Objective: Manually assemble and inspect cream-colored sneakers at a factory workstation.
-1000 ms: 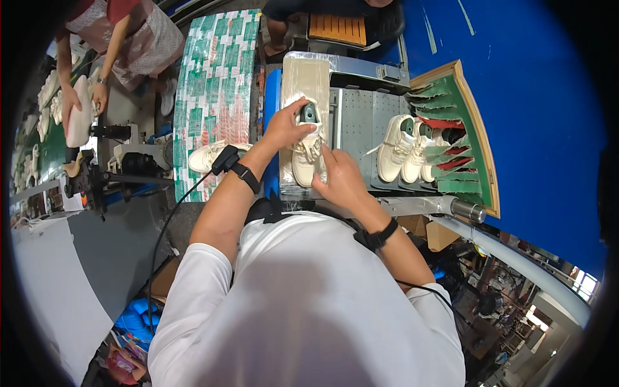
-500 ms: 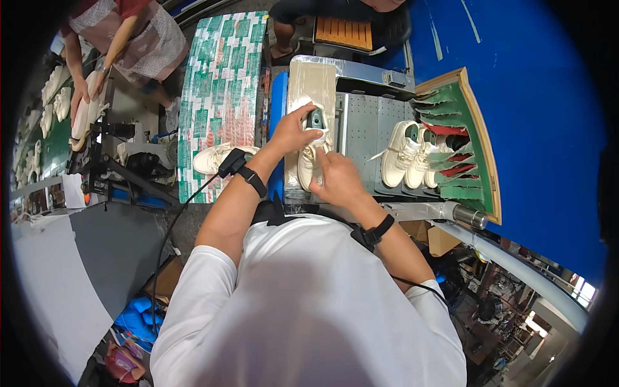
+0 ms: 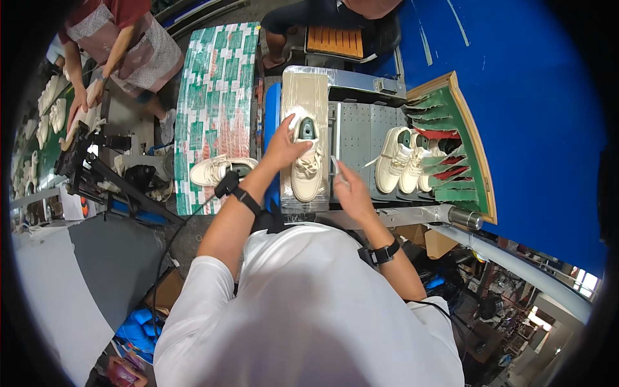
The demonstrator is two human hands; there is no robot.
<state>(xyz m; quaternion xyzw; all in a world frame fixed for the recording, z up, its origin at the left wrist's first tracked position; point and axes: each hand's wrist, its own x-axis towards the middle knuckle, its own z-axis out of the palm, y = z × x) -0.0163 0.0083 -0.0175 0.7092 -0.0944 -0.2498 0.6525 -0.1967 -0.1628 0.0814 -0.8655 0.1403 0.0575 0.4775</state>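
A cream lace-up shoe (image 3: pixel 307 174) with a dark last inside lies on the plastic-wrapped board (image 3: pixel 304 90), toe toward me. My left hand (image 3: pixel 287 148) grips its collar from the left, thumb over the tongue and fingers along the side. Just right of the shoe and apart from it, my right hand (image 3: pixel 352 190) is closed on a thin pale tool (image 3: pixel 334 166), whose kind is too small to tell. Another cream shoe (image 3: pixel 222 171) rests on its own on the green and white patterned board (image 3: pixel 219 97), partly behind my left wrist.
Several cream shoes (image 3: pixel 401 164) stand on the grey perforated conveyor (image 3: pixel 361 126) at right, by a wood-framed opening with torn green strips (image 3: pixel 461 142). A metal roller end (image 3: pixel 467 217) sticks out near my right arm. Far left, a co-worker (image 3: pixel 122 51) handles shoes; another person sits ahead.
My right hand has drawn away from the shoe to the right, and the pale tool shows in it. My left hand still holds the shoe, which now sits straighter on the board.
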